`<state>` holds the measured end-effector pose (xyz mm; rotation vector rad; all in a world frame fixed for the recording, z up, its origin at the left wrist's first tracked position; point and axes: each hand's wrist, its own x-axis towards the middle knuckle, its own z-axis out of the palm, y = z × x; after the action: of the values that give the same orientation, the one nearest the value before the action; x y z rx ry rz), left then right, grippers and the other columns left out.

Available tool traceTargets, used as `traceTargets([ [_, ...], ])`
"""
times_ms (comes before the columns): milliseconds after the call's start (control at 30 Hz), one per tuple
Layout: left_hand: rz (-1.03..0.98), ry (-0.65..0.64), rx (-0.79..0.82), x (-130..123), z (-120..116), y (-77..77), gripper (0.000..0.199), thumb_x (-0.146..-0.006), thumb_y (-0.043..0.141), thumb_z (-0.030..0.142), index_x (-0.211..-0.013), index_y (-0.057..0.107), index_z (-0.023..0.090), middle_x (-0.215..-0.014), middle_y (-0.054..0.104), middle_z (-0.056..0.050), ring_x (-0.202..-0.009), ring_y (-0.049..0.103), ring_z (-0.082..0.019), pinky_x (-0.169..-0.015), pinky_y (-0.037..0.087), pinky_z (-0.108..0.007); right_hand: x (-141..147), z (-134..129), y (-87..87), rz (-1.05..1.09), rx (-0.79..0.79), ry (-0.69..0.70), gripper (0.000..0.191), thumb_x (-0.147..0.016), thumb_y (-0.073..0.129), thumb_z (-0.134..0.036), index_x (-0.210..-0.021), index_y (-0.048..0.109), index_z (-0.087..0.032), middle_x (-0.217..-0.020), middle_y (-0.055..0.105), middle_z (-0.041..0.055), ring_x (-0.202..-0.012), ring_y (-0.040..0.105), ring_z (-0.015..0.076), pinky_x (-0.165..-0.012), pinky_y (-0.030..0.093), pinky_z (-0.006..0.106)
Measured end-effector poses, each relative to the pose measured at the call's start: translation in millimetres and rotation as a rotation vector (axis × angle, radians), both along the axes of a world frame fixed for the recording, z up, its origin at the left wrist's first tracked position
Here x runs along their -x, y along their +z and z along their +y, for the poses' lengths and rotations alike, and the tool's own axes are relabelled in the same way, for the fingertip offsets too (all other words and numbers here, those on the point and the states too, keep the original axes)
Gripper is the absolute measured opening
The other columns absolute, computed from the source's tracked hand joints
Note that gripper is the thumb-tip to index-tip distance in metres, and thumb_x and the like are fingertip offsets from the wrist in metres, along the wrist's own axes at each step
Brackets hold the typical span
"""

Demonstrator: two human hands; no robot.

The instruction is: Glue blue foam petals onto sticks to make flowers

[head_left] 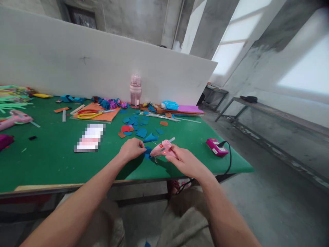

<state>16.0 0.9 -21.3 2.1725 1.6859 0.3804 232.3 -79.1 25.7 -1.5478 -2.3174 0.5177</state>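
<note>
My right hand (181, 159) is wrapped round the handle of a pink hot glue gun (164, 148), whose small red light glows. A clear glue stick (172, 140) pokes out of its back end. The gun's nozzle points left, close to a blue paper petal (147, 153). With thumb and fingers pinched, my left hand (132, 149) holds this petal at its left edge, just above the table. Behind it lies a rolled blue paper cone (151, 138). Beyond that, several blue cut petals (133, 120) are scattered, with a red piece (125, 128) among them.
On the green table (51, 164) lie a blurred phone (90, 138), yellow-handled scissors (89, 115) on orange sheets (108, 117), and another glue gun (16, 119). A pink bottle (135, 91) stands before the white board (108, 65). A magenta power socket (217, 147) with a black cord sits right.
</note>
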Motion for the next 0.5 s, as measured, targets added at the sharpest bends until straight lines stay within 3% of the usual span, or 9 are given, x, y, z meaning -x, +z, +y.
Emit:
traceTargets([
  [500, -0.01, -0.006, 0.004, -0.2, 0.3, 0.2, 0.023, -0.066, 0.053, 0.039, -0.066, 0.068, 0.02, -0.059, 0.063, -0.003, -0.057, 0.055, -0.017, -0.048, 0.029, -0.025, 1.7, -2.0, 0.8, -0.021, 0.005, 0.0, 0.024, -0.087, 0.043, -0.029, -0.104, 0.051, -0.014, -0.094, 0.063, 0.0093, -0.081, 0.056, 0.0197, -0.066, 0.034, 0.026],
])
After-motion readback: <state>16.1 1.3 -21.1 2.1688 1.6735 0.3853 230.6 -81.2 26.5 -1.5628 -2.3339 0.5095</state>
